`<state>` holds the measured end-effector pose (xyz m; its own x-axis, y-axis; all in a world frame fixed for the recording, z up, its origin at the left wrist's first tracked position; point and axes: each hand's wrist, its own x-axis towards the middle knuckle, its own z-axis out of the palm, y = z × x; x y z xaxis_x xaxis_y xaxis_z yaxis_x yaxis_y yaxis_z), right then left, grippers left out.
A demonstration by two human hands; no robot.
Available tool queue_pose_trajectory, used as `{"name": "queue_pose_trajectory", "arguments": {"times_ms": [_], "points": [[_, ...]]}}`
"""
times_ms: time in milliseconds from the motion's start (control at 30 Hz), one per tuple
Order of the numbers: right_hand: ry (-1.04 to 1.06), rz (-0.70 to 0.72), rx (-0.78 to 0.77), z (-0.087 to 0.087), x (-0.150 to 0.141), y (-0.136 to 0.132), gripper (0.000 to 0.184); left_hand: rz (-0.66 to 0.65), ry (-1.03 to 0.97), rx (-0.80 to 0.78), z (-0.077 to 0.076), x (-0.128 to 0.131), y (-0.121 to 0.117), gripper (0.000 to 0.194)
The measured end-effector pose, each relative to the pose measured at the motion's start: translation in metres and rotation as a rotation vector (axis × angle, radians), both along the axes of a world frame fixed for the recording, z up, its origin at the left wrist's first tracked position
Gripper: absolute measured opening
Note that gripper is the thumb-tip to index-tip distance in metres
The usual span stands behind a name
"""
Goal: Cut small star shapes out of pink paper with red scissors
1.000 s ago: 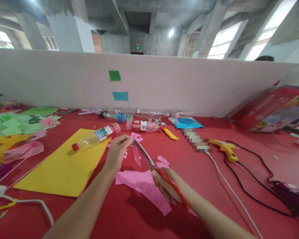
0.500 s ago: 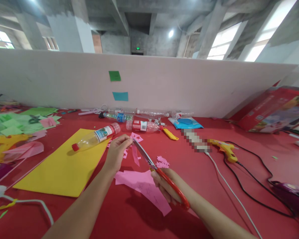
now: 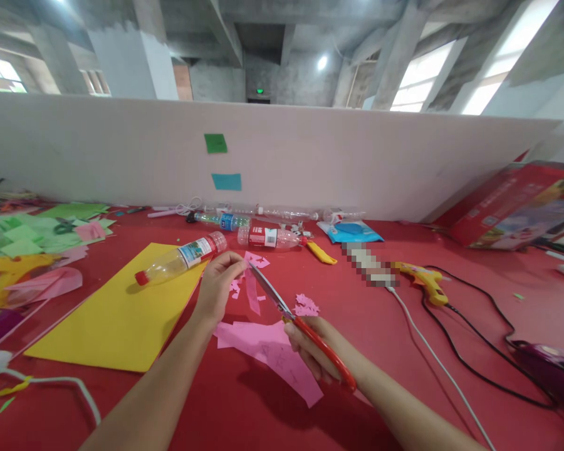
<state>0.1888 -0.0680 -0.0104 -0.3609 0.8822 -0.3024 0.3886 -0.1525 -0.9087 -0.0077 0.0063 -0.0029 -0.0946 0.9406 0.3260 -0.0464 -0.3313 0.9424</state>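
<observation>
My left hand [image 3: 219, 285] pinches a narrow strip of pink paper [image 3: 251, 293] that hangs down above the red table. My right hand [image 3: 313, 351] grips red-handled scissors [image 3: 301, 326], whose blades point up and left to the strip at my left fingertips. Under both hands lies a larger pink sheet [image 3: 272, 357]. A small cut pink piece [image 3: 306, 306] lies just right of the blades.
A yellow sheet [image 3: 117, 313] with a plastic bottle [image 3: 181, 257] lies to the left. More bottles [image 3: 267, 237] line the white partition. A yellow glue gun [image 3: 423, 279] and black and white cables [image 3: 455, 351] lie right, a red box [image 3: 507, 203] beyond. Green papers [image 3: 23, 232] pile at far left.
My left hand and the pink strip have shifted slightly left and down. The scissors stay almost in place.
</observation>
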Motion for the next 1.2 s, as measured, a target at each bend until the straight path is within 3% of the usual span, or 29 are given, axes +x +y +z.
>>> {"name": "queue_pose_trajectory", "arguments": {"times_ms": [333,633,967,1200], "points": [[0.046,0.041,-0.037,-0.001,0.004,0.001,0.04,-0.028,-0.011,0.04,0.007,0.01,-0.009,0.012],[0.149,0.108,-0.017,0.001,0.007,0.001,0.048,-0.13,-0.081,0.064,0.001,0.006,-0.004,0.01],[0.118,0.014,-0.047,-0.006,-0.003,-0.003,0.053,-0.125,-0.106,0.035,-0.003,0.012,-0.006,0.01],[0.055,-0.045,-0.072,-0.005,-0.007,-0.005,0.043,-0.119,-0.138,0.023,-0.006,0.013,-0.006,0.011]]}}
